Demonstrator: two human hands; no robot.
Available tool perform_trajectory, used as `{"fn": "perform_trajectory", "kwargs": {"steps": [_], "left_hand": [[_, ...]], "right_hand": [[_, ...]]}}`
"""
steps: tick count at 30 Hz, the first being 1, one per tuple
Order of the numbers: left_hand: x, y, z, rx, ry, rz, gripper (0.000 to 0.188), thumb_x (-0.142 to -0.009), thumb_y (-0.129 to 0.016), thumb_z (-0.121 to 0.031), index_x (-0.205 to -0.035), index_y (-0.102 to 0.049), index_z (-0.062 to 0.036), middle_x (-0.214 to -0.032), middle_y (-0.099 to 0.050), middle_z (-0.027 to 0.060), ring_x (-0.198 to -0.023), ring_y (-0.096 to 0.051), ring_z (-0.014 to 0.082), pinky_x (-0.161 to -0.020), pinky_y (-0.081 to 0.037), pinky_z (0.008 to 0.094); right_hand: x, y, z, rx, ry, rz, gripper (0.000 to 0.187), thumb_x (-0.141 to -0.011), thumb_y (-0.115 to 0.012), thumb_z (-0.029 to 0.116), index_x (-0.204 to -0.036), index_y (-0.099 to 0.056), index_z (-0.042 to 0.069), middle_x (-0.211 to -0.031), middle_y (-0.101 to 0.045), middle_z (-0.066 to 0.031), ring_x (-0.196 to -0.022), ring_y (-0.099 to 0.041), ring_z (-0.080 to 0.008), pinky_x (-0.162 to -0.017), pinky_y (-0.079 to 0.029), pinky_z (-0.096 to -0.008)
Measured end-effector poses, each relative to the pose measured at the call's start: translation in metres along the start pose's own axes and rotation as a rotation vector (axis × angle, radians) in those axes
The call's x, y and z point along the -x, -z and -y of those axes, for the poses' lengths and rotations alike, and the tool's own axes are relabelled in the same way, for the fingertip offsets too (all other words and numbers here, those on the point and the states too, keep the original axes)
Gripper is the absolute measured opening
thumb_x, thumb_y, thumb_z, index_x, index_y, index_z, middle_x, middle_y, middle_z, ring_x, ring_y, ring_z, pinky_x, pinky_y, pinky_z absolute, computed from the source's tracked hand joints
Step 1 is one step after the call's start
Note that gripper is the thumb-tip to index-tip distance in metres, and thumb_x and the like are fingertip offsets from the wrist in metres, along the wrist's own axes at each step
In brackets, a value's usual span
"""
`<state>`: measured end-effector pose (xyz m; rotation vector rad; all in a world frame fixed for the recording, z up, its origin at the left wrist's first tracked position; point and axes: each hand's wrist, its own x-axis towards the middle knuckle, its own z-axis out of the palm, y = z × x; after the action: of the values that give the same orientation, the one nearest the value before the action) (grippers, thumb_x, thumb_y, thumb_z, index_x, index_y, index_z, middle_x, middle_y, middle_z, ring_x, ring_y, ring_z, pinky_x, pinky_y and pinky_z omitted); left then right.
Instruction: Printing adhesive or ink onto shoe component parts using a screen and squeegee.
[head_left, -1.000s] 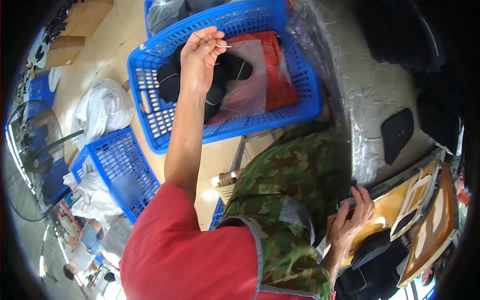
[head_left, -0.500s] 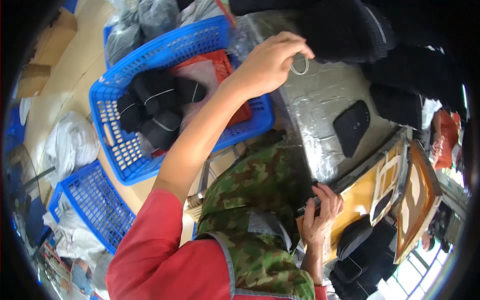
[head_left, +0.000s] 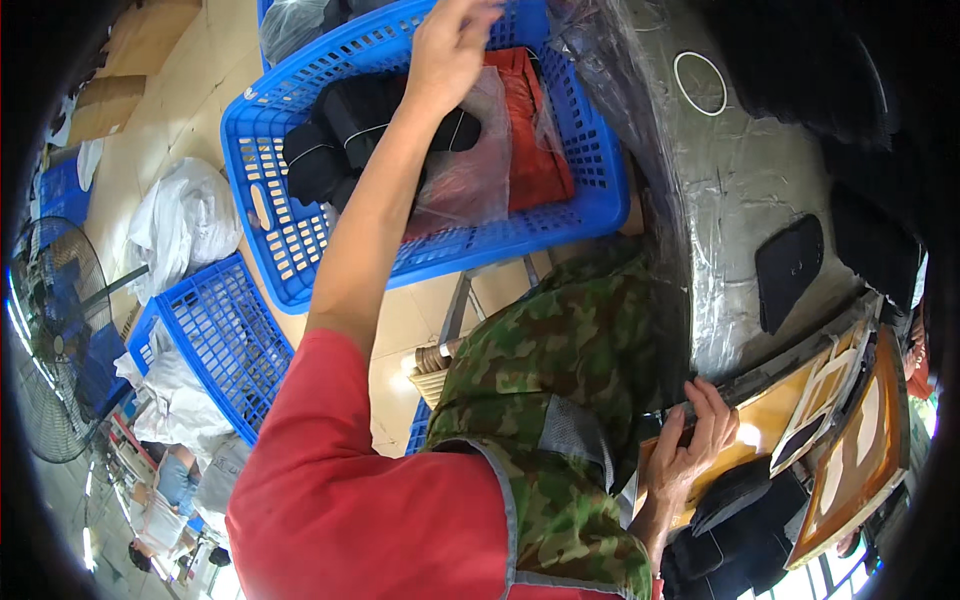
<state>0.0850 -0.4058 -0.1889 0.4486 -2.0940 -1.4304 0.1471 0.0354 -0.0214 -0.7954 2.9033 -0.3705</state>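
Observation:
My left hand (head_left: 448, 60) is over the far part of a blue plastic basket (head_left: 290, 290), at the picture's upper edge. Its fingers are somewhat blurred but look apart, with nothing visible in them. Inside the basket lie black fabric bundles (head_left: 355, 115) tied with thin white bands, beside a red plastic bag (head_left: 535, 150). A white rubber band (head_left: 700, 83) lies on the grey, plastic-covered table (head_left: 740, 170). My right hand (head_left: 692, 440) rests at the table's near edge, fingers spread beside a yellow wood-edged frame (head_left: 755, 430), holding nothing visible.
A black fabric piece (head_left: 790, 270) lies on the table, with dark fabric piles (head_left: 800, 70) beyond. More black bundles (head_left: 735, 525) are at lower right. Left of me are another blue basket (head_left: 225, 340), a white sack (head_left: 185, 215) and a fan (head_left: 60, 345).
My left hand has let go of the white rubber band, which now lies on the table, and has moved left over the basket. My right hand stays at the table edge. The view has shifted.

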Motion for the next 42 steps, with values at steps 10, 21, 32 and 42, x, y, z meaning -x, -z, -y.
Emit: {"fn": "perform_trajectory", "kwargs": {"steps": [10,21,32,42], "left_hand": [[0.089,-0.033,0.267,-1.335,-0.111,0.675,0.047,-0.082,-0.059,-0.020,-0.128,-0.057,-0.0075,-0.135,-0.053,0.0133,-0.128,-0.050,0.0324,-0.096,-0.047,0.0482],[0.044,-0.031,0.301,-1.396,0.444,1.059,0.059,-0.089,-0.057,-0.033,-0.145,-0.044,-0.0185,-0.157,-0.032,0.0086,-0.146,-0.026,0.0313,-0.107,-0.026,0.0674],[0.090,-0.020,0.216,-1.253,-0.213,1.454,0.064,-0.071,-0.071,-0.019,-0.132,-0.051,-0.0094,-0.128,-0.057,0.0133,-0.127,-0.049,0.0322,-0.104,-0.039,0.0487],[0.108,0.028,-0.062,0.121,0.405,0.284,0.055,-0.094,-0.061,-0.022,-0.139,-0.039,-0.0010,-0.132,-0.055,0.0127,-0.124,-0.051,0.0225,-0.106,-0.036,0.0332]], "right_hand": [[-0.006,0.001,-0.003,-0.030,-0.036,-0.018,0.021,-0.079,-0.060,0.008,-0.099,-0.067,0.004,-0.105,-0.066,-0.0090,-0.096,-0.057,-0.0253,-0.099,-0.030,-0.0448],[-0.002,0.009,-0.010,-0.050,-0.066,0.027,0.023,-0.073,-0.058,0.001,-0.095,-0.066,0.001,-0.101,-0.068,-0.0128,-0.095,-0.061,-0.0275,-0.106,-0.028,-0.0470],[-0.010,0.005,-0.005,-0.017,-0.083,0.028,0.021,-0.075,-0.062,0.007,-0.096,-0.068,0.008,-0.102,-0.067,-0.0050,-0.093,-0.060,-0.0216,-0.099,-0.032,-0.0440],[-0.005,0.010,-0.008,-0.152,-0.032,-0.093,0.030,-0.075,-0.067,0.004,-0.105,-0.065,0.007,-0.108,-0.067,-0.0080,-0.096,-0.060,-0.0238,-0.094,-0.034,-0.0400]]}}
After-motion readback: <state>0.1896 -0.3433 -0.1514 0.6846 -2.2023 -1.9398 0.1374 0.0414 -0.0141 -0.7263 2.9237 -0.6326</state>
